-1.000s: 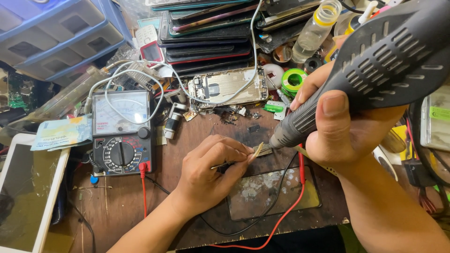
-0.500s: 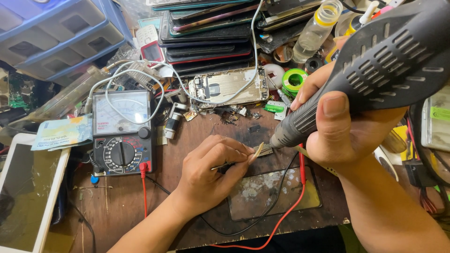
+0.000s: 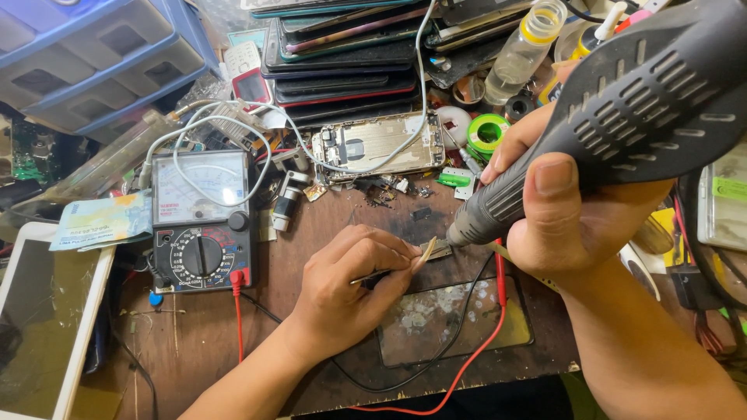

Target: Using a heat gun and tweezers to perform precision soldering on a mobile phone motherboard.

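A small metal part (image 3: 438, 250) lies on the brown wooden bench (image 3: 202, 342), just above the upper edge of a cracked glass panel (image 3: 455, 319). Its detail is too small to make out.

The left hand (image 3: 350, 292) rests on the bench beside the part, fingers curled tight around a thin pair of tweezers (image 3: 389, 268). The pale tips of the tweezers reach the left end of the part. The hand is closed on the tool; no fingers are spread.

The right hand (image 3: 568, 210) is wrapped around a large dark hot air gun (image 3: 615, 117), thumb pressed across the barrel, all fingers shut about it. The nozzle points down and left, with its tip just beside the right end of the part; contact cannot be confirmed.

A red test lead (image 3: 486, 342) crosses the glass panel, and a black wire runs beside it. To the left sits a black dial meter (image 3: 201, 222) with a white cable (image 3: 233, 132) looped over it. Behind the part lies an opened phone chassis (image 3: 377, 145), with loose screws and scraps in front of it. A roll of green tape (image 3: 487, 132) and a clear bottle (image 3: 525, 50) stand behind the gun. A stack of phones (image 3: 350, 54) sits at the back, blue drawers (image 3: 93, 62) at upper left, and a white tablet (image 3: 43, 319) at far left.
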